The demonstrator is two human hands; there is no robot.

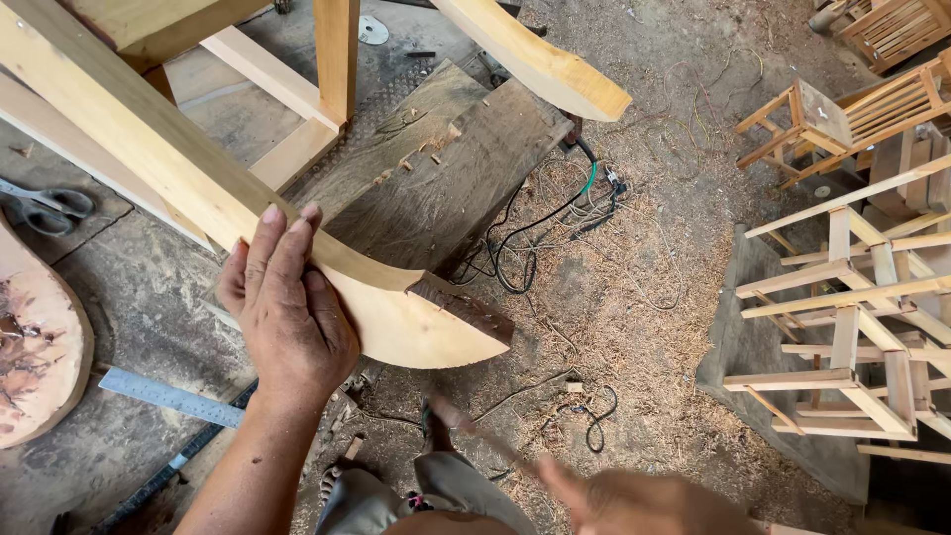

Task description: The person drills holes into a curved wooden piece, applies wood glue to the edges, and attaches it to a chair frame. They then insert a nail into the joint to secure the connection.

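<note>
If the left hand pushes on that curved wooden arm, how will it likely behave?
The curved wooden arm looks like thick solid timber, so probably stiff, not springy. It appears joined to a larger frame, so likely heavy and resistant. The left hand grips bare sanded wood, probably not slippery.

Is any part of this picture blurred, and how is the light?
Head view: the right hand at the bottom edge is smeared by motion blur, its fingers indistinct; the left hand on the curved wooden piece is sharp; the light is soft and even, without glare; only weak shadows lie under the wood; the stacked wooden frames at the right are slightly stretched by the wide lens.
</note>
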